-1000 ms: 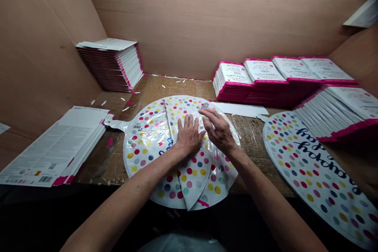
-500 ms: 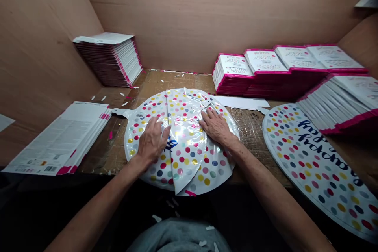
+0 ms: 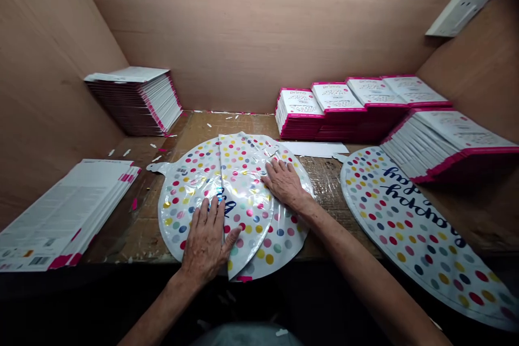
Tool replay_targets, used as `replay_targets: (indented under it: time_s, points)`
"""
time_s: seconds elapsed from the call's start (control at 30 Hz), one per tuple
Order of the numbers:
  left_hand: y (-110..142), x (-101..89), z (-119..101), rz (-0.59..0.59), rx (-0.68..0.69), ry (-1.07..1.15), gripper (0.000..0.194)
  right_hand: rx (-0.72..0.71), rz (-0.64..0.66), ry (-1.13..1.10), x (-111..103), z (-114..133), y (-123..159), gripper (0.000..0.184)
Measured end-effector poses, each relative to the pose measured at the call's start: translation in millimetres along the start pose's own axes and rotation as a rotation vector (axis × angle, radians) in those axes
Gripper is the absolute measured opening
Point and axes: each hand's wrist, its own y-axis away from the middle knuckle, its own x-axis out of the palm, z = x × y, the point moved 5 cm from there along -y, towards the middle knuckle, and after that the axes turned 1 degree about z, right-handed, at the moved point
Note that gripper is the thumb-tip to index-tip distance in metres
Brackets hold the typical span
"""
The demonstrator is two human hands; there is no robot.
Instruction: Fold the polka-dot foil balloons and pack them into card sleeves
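A white foil balloon (image 3: 255,194) with coloured dots lies flat before me, its right side folded over towards the left. Part of its dark blue lettering shows by the fold. My left hand (image 3: 207,240) rests on its lower part near the fold edge, fingers stretched out and thumb apart. On the upper right of the folded foil lies my right hand (image 3: 286,184), palm down with fingers spread. The balloon's tail (image 3: 157,168) sticks out to the left. Neither hand grips anything.
More dotted balloons (image 3: 389,216) with blue lettering lie at the right. White-and-pink packets (image 3: 304,111) stand in stacks behind them. Another stack (image 3: 138,100) is at the back left, and printed card sleeves (image 3: 73,205) lie at the left. A white strip (image 3: 314,148) lies behind the balloon.
My left hand has slid down the balloon towards the near edge. My right hand stays on the upper right of the folded foil. The camera view has shifted a little.
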Motion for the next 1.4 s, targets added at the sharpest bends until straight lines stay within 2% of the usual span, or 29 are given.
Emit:
replay_targets:
  time_s: [0.07,0.13,0.23,0.3,0.37,0.43,0.5,0.57,0.63,0.67,0.7,0.73,0.8,0.83,0.87,0.9,0.93,1.0,1.1,1.17,1.23,1.3,1.33,1.37,1.4]
  points:
    - [0,5.9,3,0.009,0.009,-0.018,0.074,-0.010,-0.041,-0.004,-5,-2,-1,0.054]
    - [2,3.6,1,-0.002,0.002,0.000,0.077,-0.082,-0.071,-0.024,-9,0,-3,0.056]
    - [11,-11.2,-5,-0.042,-0.072,0.072,0.074,-0.154,0.002,-0.033,-4,1,-5,0.059]
    - [20,-23.3,-14,-0.056,-0.161,0.126,0.058,-0.133,0.058,-0.031,3,-2,-5,0.059]
    - [29,-33.4,-25,-0.048,-0.235,0.196,0.039,-0.111,0.071,-0.040,10,-4,-4,0.060]
    - [32,-40.8,-36,-0.024,-0.277,0.303,0.027,-0.104,0.073,-0.053,15,-5,-5,0.059]
    - [28,-44.0,-39,0.068,-0.355,0.472,0.026,-0.095,0.082,-0.067,18,-7,-8,0.059]
    - [20,-42.8,-37,0.279,-0.505,0.759,0.032,-0.098,0.098,-0.107,14,-10,-12,0.058]
    - [9,-45.8,-37,0.509,-0.682,1.140,0.034,-0.091,0.103,-0.224,1,-14,-7,0.055]
    - [2,-51.3,-38,0.576,-0.757,1.319,0.033,-0.079,0.066,-0.323,-11,-16,1,0.052]
    - [-7,-59.0,-38,0.597,-0.814,1.468,0.031,-0.065,-0.019,-0.442,-27,-17,14,0.050]
    - [-17,-67.6,-38,0.579,-0.850,1.568,0.027,-0.046,-0.148,-0.570,-44,-17,32,0.049]
    - [-38,-84.3,-38,0.514,-0.863,1.635,0.020,-0.072,-0.525,-0.782,-81,-8,82,0.049]
    - [-48,-91.6,-39,0.489,-0.848,1.632,0.017,-0.112,-0.684,-0.839,-93,2,109,0.046]
    - [-57,-97.9,-41,0.468,-0.825,1.622,0.017,-0.259,-0.755,-0.857,-100,19,131,0.040]
    - [-65,-103.2,-43,0.444,-0.802,1.610,0.017,-0.430,-0.688,-0.840,-100,41,147,0.032]
    - [-70,-107.3,-46,0.425,-0.784,1.601,0.017,-0.499,-0.602,-0.789,-93,58,155,0.027]
    - [-73,-110.6,-48,0.416,-0.762,1.599,0.019,-0.326,-0.512,-0.678,-70,64,155,0.029]
    - [-55,-100.5,-40,0.505,-0.748,1.561,0.025,-0.008,-0.453,-0.544,-36,30,141,0.036]
    - [-35,-85.8,-23,0.589,-0.754,1.463,0.035,0.127,-0.360,-0.433,-21,-2,136,0.033]
    - [-19,-70.5,-4,0.690,-0.740,1.299,0.043,0.222,-0.301,-0.305,-16,-31,136,0.026]
    - [-12,-60.0,12,0.778,-0.655,1.018,0.047,0.260,-0.387,-0.191,-23,-48,135,0.027]
    - [-15,-58.1,19,0.763,-0.595,0.831,0.049,0.240,-0.463,-0.147,-28,-53,134,0.032]
    - [-22,-58.7,25,0.689,-0.533,0.638,0.050,0.189,-0.531,-0.108,-33,-55,132,0.039]
    - [-33,-61.2,30,0.566,-0.461,0.469,0.049,0.104,-0.567,-0.074,-35,-55,128,0.046]
